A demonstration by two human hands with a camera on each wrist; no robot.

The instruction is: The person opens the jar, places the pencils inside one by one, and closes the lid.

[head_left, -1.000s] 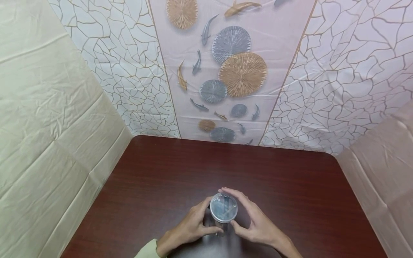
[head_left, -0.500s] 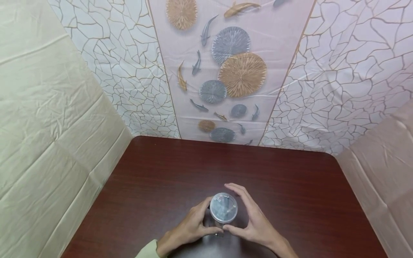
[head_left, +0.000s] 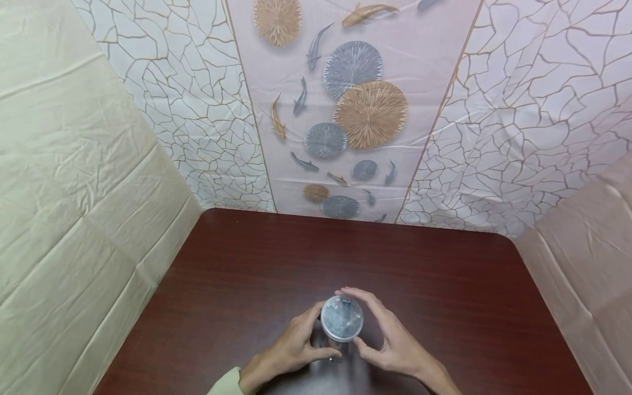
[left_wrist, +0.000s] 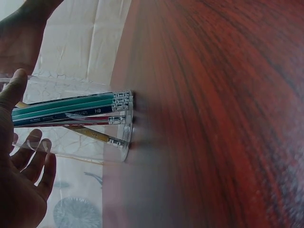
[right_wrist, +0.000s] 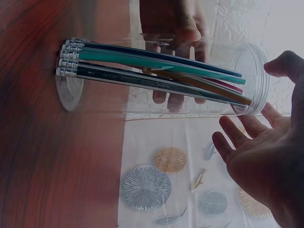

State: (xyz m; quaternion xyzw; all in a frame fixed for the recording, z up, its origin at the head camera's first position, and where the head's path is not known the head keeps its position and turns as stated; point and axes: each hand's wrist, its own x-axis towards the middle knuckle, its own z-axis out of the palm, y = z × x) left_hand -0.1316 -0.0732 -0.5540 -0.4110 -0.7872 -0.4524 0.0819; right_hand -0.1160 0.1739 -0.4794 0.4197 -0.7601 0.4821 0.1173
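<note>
A tall clear jar (right_wrist: 118, 102) with a round, see-through screw lid (head_left: 342, 319) stands upright on the table. Several pencils (right_wrist: 156, 66) lean inside it, green, dark, red and yellow, their eraser ends at the bottom. My left hand (head_left: 294, 341) grips the jar's body from the left, thumb across the near side. On the right, my right hand (head_left: 397, 343) curves round the lid, thumb at its near right edge and fingertips at its far edge. The lid's top shows a few small bright spots.
The dark red wooden table (head_left: 247, 263) spreads around the jar. Behind it hangs a patterned cloth (head_left: 365, 181) with fish and round shapes. Plain pale cloths (head_left: 113, 230) close off both sides.
Half a second ago my right hand's fingers stood off the lid with the thumb nearer the front; now they are back at its rim. My left hand and the jar stay put.
</note>
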